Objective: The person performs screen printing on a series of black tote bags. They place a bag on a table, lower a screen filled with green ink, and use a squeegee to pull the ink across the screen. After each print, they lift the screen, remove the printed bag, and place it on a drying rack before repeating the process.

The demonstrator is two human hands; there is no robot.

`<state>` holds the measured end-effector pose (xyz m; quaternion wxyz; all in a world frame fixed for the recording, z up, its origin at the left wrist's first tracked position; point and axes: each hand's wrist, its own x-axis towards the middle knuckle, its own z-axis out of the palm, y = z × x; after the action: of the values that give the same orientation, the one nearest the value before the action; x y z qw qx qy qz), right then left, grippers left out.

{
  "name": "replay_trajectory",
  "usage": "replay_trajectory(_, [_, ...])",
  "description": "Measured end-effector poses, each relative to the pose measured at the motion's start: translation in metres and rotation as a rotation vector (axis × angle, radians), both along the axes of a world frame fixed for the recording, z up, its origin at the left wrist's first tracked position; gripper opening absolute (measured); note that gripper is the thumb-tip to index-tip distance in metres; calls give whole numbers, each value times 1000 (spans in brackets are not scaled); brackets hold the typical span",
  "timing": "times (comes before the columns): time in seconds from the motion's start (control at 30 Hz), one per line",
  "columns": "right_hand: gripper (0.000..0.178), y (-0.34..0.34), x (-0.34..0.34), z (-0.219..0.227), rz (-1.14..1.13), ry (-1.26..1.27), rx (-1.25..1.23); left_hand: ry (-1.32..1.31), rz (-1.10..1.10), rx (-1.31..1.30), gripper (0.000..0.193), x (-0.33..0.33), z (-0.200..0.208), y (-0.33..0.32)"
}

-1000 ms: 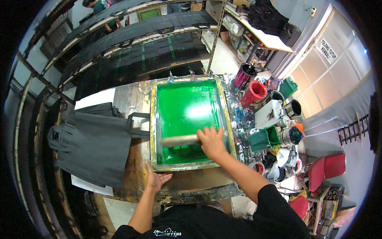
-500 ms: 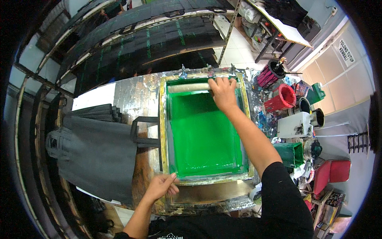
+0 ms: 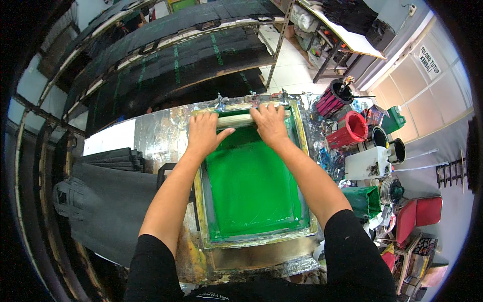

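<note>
A screen-printing frame [image 3: 198, 214] with yellowish, ink-stained edges lies on the work table. Green ink [image 3: 251, 189] covers the mesh inside it. At the frame's far end is a squeegee [image 3: 235, 121] with a pale wooden handle, lying crosswise. My right hand [image 3: 271, 126] is closed over the right part of that handle. Over its left end curl the fingers of my left hand [image 3: 203, 133], the thumb pointing out to the right. The squeegee's blade is hidden. Metal clamps [image 3: 220, 102] stand along the frame's far edge.
Left of the frame lies a dark grey fabric bag [image 3: 118, 211], beside a stack of dark cloth pieces [image 3: 113, 159]. Ink containers, including a red bucket [image 3: 348, 129], crowd the right side. Beyond the table, a rack [image 3: 176, 75] carries dark printed fabric.
My left hand has risen from the frame's near left corner to the squeegee's left end. My right hand has stayed on the handle. The view has shifted slightly.
</note>
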<state>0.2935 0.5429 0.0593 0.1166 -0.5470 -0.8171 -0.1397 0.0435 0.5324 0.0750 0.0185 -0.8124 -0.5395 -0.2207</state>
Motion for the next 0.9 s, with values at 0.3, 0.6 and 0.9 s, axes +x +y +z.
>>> replay_trajectory(0.3, [58, -12, 51, 3, -19, 3, -64, 13, -16, 0, 60, 5, -13, 8])
replay_trajectory(0.6, [62, -63, 51, 5, -81, -75, -87, 65, -10, 69, 57, 5, -21, -42])
replay_trajectory(0.9, [25, -230, 61, -2, -32, -19, -34, 23, -24, 92, 59, 14, -15, -214])
